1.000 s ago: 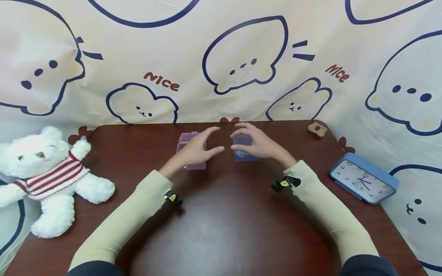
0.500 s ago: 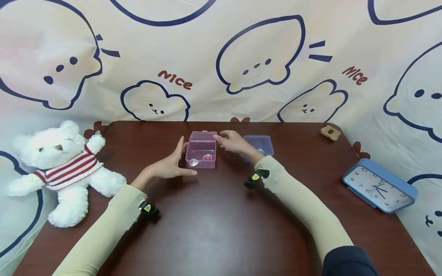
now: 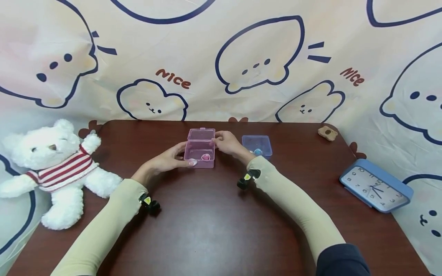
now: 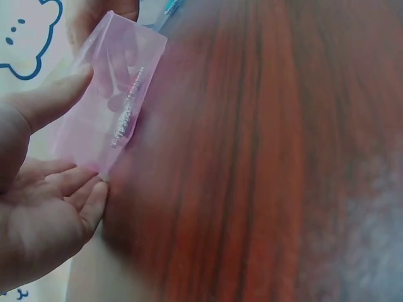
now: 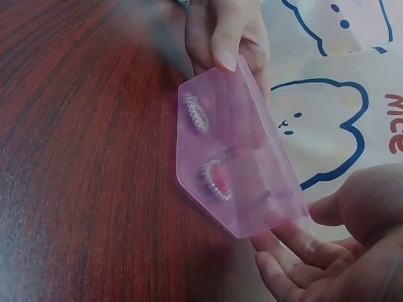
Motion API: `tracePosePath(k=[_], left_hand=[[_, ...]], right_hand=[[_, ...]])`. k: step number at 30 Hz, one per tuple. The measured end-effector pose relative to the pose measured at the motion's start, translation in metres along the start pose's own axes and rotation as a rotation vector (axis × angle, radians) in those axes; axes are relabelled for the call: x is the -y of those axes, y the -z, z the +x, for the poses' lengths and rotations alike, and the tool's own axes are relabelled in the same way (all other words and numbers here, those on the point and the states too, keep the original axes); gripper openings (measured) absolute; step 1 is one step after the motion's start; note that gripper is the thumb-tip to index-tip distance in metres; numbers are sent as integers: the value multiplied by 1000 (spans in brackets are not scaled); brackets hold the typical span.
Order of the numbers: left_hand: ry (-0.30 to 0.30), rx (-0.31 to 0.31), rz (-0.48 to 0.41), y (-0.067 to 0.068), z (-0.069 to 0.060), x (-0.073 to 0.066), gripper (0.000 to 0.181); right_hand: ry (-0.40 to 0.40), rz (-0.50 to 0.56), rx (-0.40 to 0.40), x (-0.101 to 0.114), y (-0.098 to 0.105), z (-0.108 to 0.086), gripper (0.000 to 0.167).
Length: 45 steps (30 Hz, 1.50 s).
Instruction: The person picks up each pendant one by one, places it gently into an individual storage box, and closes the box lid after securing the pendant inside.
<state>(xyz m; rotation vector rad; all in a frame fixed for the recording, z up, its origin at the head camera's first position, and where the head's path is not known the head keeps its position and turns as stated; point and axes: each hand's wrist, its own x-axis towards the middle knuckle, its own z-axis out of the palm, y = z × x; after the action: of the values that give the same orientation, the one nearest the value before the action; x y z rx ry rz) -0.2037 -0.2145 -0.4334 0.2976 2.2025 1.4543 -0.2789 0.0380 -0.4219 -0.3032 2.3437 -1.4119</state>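
Note:
A see-through pink plastic box (image 3: 199, 164) stands with its hinged lid (image 3: 202, 134) raised. Inside it lie a pink piece edged with clear beads (image 5: 217, 182) and a second clear beaded piece (image 5: 196, 113). My left hand (image 3: 165, 158) grips the box's left side, thumb over the front rim and fingers along the side wall. At the right side, my right hand (image 3: 230, 145) holds the box by its edge, with thumb and fingers at the corner in the right wrist view. Right of that hand sits a blue see-through box (image 3: 257, 143) holding a light-blue piece.
A white teddy bear (image 3: 62, 168) in a striped shirt sits at the left of the brown table (image 3: 214, 226). On the right stands a blue clock (image 3: 376, 186), with a small tan bear-shaped item (image 3: 327, 133) farther back. A printed cloth (image 3: 203, 46) hangs behind.
Both hands have moved left to the pink box. The left hand has closed on its left side, and the right hand has come off the blue box's area to take the right side.

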Motion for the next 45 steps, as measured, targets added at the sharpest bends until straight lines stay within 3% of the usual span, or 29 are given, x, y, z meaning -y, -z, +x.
tracePosePath(k=[8, 17, 25, 32, 38, 45], left_hand=[[-59, -4, 48, 1, 2, 1, 93], [-39, 28, 82, 0, 3, -2, 97], [-69, 31, 112, 0, 5, -1, 99], [-57, 34, 132, 0, 4, -5, 97], [-39, 37, 135, 0, 4, -7, 97], [-29, 44, 116, 1, 1, -9, 99]], right_hand=[[2, 63, -13, 1, 3, 0, 49], [-57, 141, -2, 4, 8, 4, 36], [19, 121, -16, 3, 11, 11, 24], [41, 127, 16, 11, 18, 8, 47], [-22, 139, 30, 17, 21, 6, 73], [-28, 126, 37, 21, 25, 4, 70]])
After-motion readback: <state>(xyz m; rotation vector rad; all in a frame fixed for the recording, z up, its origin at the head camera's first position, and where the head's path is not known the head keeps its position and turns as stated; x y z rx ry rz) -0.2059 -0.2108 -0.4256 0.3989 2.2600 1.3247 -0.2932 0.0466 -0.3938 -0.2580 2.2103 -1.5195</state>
